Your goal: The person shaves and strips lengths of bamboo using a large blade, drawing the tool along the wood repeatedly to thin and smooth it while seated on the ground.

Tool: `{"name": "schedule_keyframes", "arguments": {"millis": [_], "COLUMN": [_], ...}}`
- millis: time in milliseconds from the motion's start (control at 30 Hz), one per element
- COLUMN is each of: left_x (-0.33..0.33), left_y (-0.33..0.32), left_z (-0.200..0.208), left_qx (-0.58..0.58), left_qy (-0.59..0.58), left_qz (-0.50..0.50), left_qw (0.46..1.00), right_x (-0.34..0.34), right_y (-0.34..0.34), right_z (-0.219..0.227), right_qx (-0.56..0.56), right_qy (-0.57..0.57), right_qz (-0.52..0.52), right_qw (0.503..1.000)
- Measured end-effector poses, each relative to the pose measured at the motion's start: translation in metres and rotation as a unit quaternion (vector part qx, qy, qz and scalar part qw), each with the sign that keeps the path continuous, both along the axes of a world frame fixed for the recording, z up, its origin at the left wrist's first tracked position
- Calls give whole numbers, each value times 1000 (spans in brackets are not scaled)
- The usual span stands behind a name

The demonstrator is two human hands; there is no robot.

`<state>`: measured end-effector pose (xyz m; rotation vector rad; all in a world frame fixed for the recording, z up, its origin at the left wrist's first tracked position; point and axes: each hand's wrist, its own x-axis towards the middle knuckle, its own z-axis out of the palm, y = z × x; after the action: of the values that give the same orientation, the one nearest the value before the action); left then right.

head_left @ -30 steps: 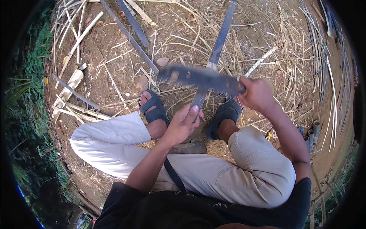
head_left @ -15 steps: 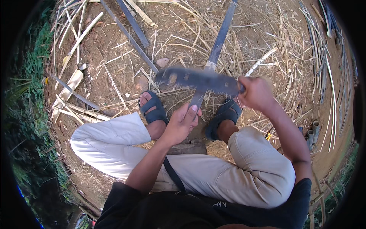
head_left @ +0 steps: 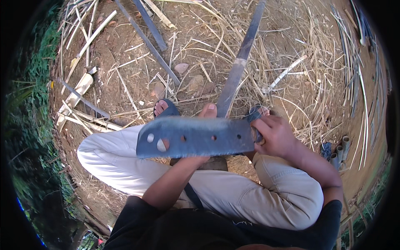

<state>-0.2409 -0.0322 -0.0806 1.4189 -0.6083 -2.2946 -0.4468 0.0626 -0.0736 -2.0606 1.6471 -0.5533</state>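
Observation:
In my right hand is the handle of a broad dark cleaver, its wide blade pierced by several holes. The blade lies crosswise in front of my lap, pointing left. Behind it, my left hand is mostly hidden; only the thumb and wrist show. That hand grips the near end of a long dark bamboo strip, which runs away from me up to the far edge. Whether the blade touches the strip cannot be told.
Thin shavings litter the dirt ground. Dark strips lie far left of centre, pale split bamboo at left, long thin strips at right. Short bamboo tubes stand beside my right knee. A wood block sits before my lap.
The cleaver has come nearer to my body and slid left, now covering most of my left hand. My right hand has lowered with it. The bamboo strip stays in my left hand.

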Motion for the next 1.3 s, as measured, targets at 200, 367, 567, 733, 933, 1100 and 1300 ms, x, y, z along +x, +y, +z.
{"name": "schedule_keyframes", "arguments": {"millis": [200, 367, 567, 733, 933, 1100, 1300], "left_x": [4, 5, 1, -11, -1, 8, 23], "left_y": [11, 14, 15, 15, 12, 10, 5], "left_z": [-20, -12, -3, 10, 24, 22, 22], "left_qx": [-52, -24, 32, -49, -26, -6, 106], "left_qy": [128, 84, 60, -4, -5, 8, 128], "left_qz": [44, -40, -14, -6, -21, -9, 5], "left_qw": [989, 995, 998, 999, 999, 1000, 986], "right_x": [-6, -6, -22, -31, -45, -46, -35], "right_y": [-6, 2, -2, -6, -13, -12, -13], "right_z": [4, 8, -1, 3, -17, -21, -30], "right_qx": [12, 22, 41, 39, 53, 55, 3], "right_qy": [15, 10, 22, 38, 76, 46, 67], "right_qz": [-55, -50, -97, -112, -180, -145, -95], "right_qw": [998, 998, 994, 992, 979, 987, 993]}}
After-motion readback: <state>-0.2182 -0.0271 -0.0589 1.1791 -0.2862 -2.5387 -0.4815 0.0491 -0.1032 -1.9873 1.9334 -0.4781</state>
